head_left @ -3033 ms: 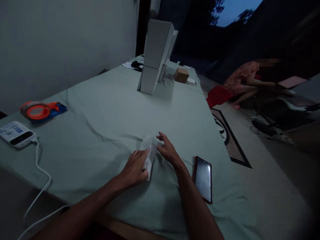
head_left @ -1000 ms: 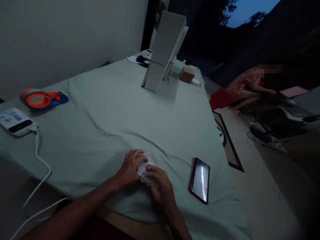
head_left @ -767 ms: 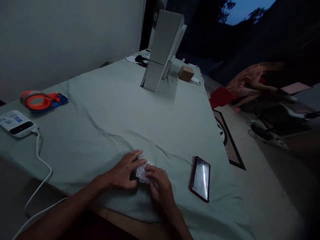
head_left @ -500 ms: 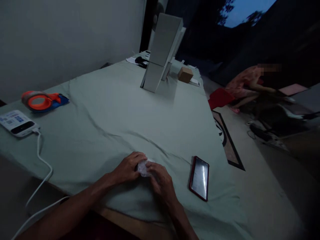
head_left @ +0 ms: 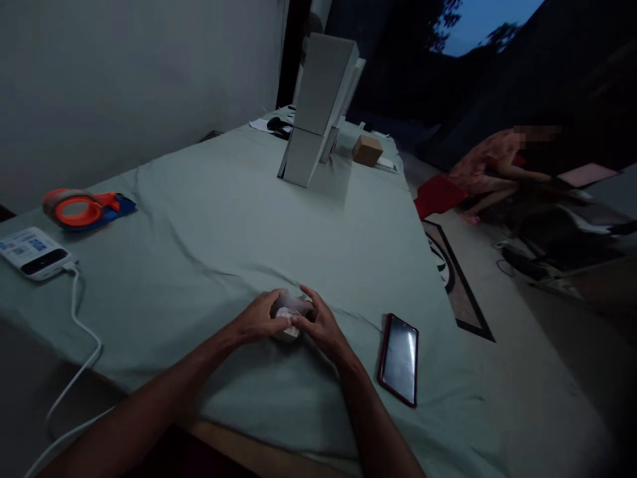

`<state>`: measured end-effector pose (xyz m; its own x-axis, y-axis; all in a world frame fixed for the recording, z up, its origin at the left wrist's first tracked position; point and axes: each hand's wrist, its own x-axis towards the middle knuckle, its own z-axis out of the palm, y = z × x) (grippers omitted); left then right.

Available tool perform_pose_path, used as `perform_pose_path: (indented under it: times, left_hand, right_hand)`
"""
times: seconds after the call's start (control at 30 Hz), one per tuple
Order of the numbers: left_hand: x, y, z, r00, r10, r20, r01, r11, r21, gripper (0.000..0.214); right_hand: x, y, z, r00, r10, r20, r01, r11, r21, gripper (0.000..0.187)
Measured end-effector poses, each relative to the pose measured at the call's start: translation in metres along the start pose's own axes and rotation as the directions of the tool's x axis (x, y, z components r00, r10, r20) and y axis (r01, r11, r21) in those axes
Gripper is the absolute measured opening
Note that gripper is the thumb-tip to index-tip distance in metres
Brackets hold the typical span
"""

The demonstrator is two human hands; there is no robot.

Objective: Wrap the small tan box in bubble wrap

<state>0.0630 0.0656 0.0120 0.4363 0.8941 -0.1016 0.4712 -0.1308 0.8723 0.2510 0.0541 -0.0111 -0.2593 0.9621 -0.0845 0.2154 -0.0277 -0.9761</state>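
Note:
Near the front edge of the cloth-covered table, both hands close around a small pale bundle in crinkled, see-through plastic wrap [head_left: 288, 313]. My left hand [head_left: 257, 317] grips its left side, with the thumb across the near face. On the right side, my right hand [head_left: 324, 328] holds it with the thumb at the front and the index finger raised behind. What lies inside the wrap cannot be made out. To the right of my right hand, a phone [head_left: 399, 358] in a dark red case lies face up on the cloth.
An orange and blue tape dispenser [head_left: 82, 209] and a white device [head_left: 34, 252] with a cable lie at the left. Tall white boxes [head_left: 318, 99] stand further back, beside a small brown box [head_left: 367, 151]. A person [head_left: 485, 166] sits at the far right.
Both hands have lifted and turned the wrapped bundle, so its pale near face shows. My right index finger has risen away from it. The phone stays where it lay.

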Motion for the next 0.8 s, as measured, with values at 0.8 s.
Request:
perform_pose_path:
  times: [0.8]
  left_hand:
    - [0.003, -0.015, 0.021, 0.994, -0.06, -0.091, 0.037, 0.97, -0.24, 0.07]
  right_hand:
    - [-0.017, 0.0, 0.007, 0.987, 0.047, -0.155, -0.073, 0.982, -0.173, 0.076]
